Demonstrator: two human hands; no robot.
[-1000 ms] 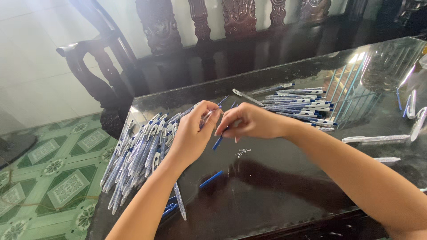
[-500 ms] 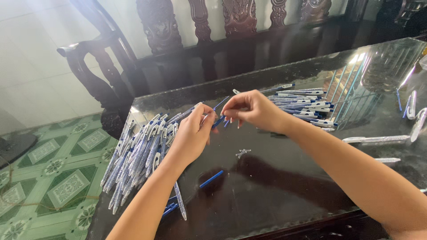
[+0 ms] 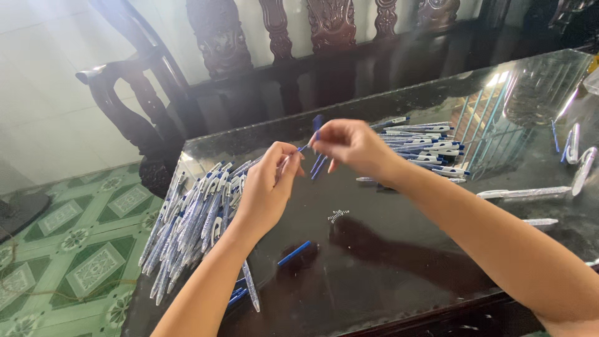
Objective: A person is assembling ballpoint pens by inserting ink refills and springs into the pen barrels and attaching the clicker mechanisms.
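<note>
Above a dark glass-topped table (image 3: 399, 262), 2 bare hands meet in mid-air. The left hand (image 3: 269, 187) pinches the end of a thin blue pen refill (image 3: 304, 148) between thumb and fingertips, while the right hand (image 3: 349, 145), fingers curled, grips a blue pen part (image 3: 317, 122) that stands up from its knuckles; whether it also touches the refill cannot be told. More slim blue refills (image 3: 318, 166) hang beneath the right hand.

A thick heap of white-and-blue ballpoint pens (image 3: 193, 218) lies along the table's left edge, and a neater row of white-and-blue pens (image 3: 424, 140) rests behind the right wrist. A small metal spring (image 3: 337, 216) lies on the glass between the forearms, with a loose blue refill (image 3: 294, 253) near the left forearm. Clear pen barrels (image 3: 524, 193) lie at the right. A carved dark wooden bench (image 3: 281, 56) stands behind, beside green patterned floor tiles (image 3: 68, 249). No packages or labels show.
</note>
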